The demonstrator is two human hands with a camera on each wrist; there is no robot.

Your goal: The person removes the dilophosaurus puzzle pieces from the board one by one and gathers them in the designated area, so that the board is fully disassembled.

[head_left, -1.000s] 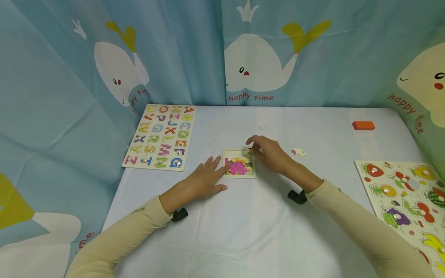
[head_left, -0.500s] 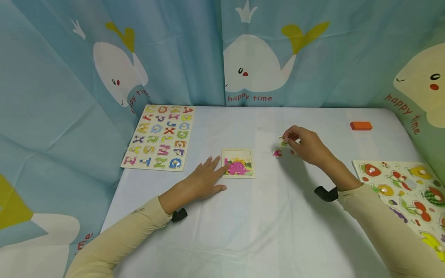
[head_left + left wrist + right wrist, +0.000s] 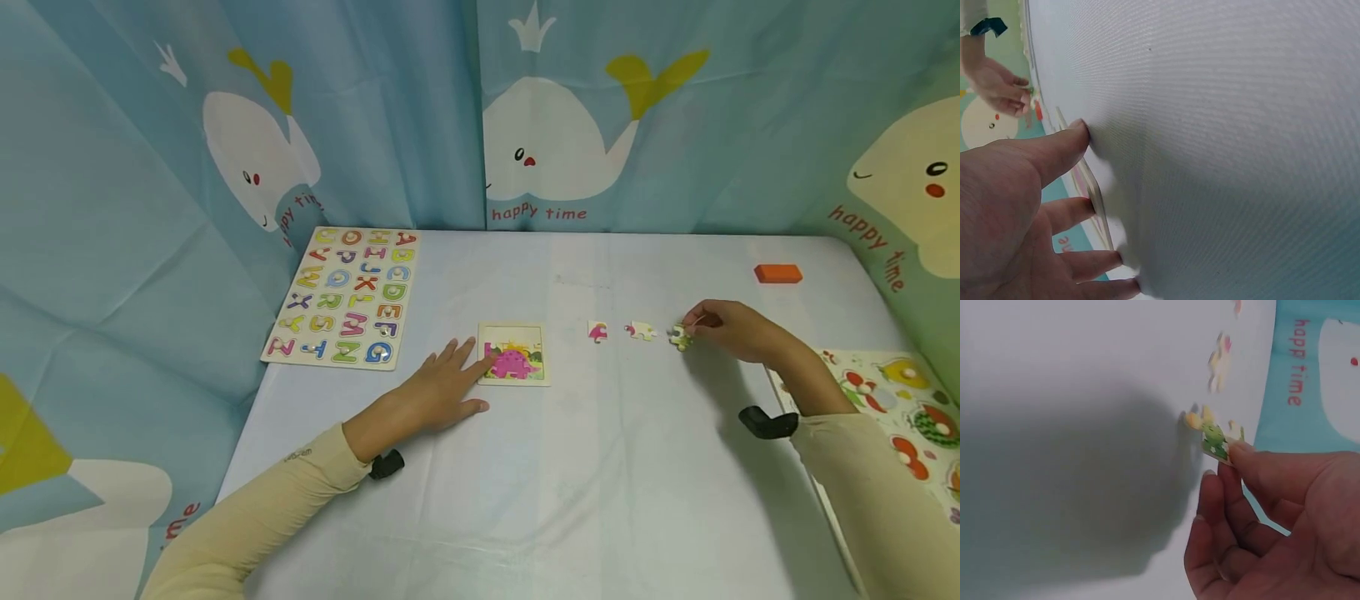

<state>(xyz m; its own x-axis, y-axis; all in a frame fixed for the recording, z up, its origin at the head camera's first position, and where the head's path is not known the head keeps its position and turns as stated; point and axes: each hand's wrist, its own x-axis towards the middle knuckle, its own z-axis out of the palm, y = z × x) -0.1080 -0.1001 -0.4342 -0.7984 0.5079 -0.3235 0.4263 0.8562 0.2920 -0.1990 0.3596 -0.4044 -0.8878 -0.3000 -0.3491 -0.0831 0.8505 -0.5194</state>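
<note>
Toward the right of the tabletop (image 3: 562, 467), a green piece (image 3: 1213, 440) is pinched narrowly between the thumb and forefinger of the right hand (image 3: 738, 332); whether it touches the cloth below cannot be told. It is thin and flat, with rounded tabs, and the hand's other fingers bend beneath. Two more pieces lie flat in a row to its left: a white one (image 3: 641, 331) near it, then a pink one (image 3: 597, 332). Farther left sits the square puzzle (image 3: 513, 335), its pink dinosaur filling the lower part. The left hand (image 3: 442, 387) lies palm down with fingers spread wide, forefinger over the puzzle's left edge. Beyond are a letter board (image 3: 341, 296), a fruit board (image 3: 911, 392) partly behind the right sleeve, and a smooth orange block (image 3: 778, 273).
</note>
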